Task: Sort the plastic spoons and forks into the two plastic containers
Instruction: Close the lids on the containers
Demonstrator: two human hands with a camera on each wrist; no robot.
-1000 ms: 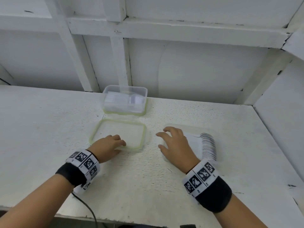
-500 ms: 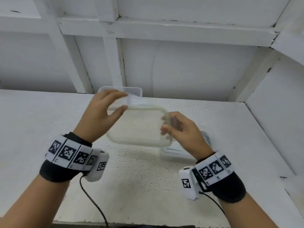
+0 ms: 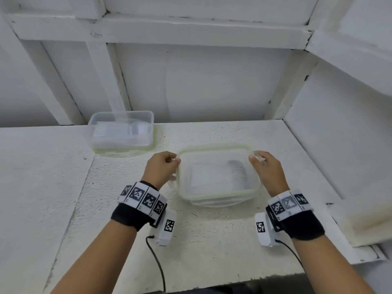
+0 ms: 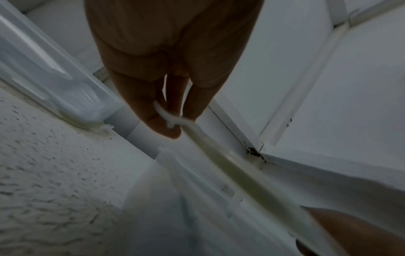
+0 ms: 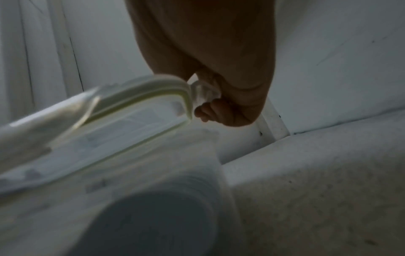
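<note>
While the clear rectangular plastic lid with a pale green seal (image 3: 216, 179) sits over the near clear plastic container (image 3: 214, 201), both hands hold it by its short ends. The left hand (image 3: 160, 169) has a narrow grip, thumb and fingers (image 4: 162, 119) pinching the small tab at the lid's left edge. The right hand (image 3: 267, 169) has the same narrow grip, its fingertips (image 5: 210, 110) curled on the tab at the lid's right edge. In the right wrist view the lid's corner (image 5: 175, 88) stands tilted above the container, so it is not pressed flat there; whether the left side is seated cannot be told.

Through the lid, a stack of white plastic utensils (image 3: 237, 172) shows at the container's right end; whether spoons or forks cannot be told. Behind and to the left of this container, well apart, a second clear plastic container (image 3: 122, 132) rests upside down on its green-edged lid, with clear plastic utensils inside. Both stand on the white rough-painted surface (image 3: 53, 187).
</note>
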